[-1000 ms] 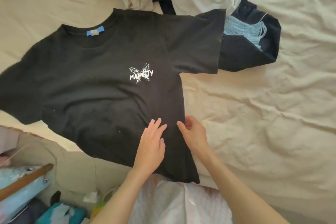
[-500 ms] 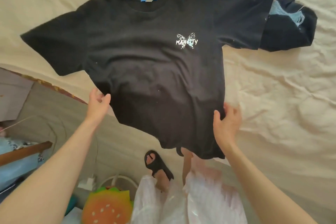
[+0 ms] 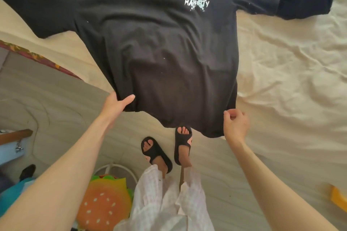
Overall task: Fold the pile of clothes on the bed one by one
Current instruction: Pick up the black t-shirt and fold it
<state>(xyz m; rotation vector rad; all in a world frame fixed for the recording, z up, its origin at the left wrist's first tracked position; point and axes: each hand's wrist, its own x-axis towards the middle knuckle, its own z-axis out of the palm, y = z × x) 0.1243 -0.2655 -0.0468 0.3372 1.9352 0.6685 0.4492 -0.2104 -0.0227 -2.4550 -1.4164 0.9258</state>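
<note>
Bed [image 3: 293, 65] in cream sheeting carries most of the black cotton T-shirt with a white butterfly print [image 3: 165, 47], its hem overhanging toward you. Your left hand [image 3: 116, 105] clamps the hem corner; your right hand [image 3: 235, 124] pinches the opposite one. Pull evenly, keeping the hem taut. Half a second ago both hands gripped higher up the sides.

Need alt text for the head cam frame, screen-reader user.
Both hands grip the bottom hem of a black T-shirt with a white butterfly print, left hand at one corner, right hand at the other. The shirt lies across a cream bed sheet, hem hanging past the edge above the person's black sandals.
</note>
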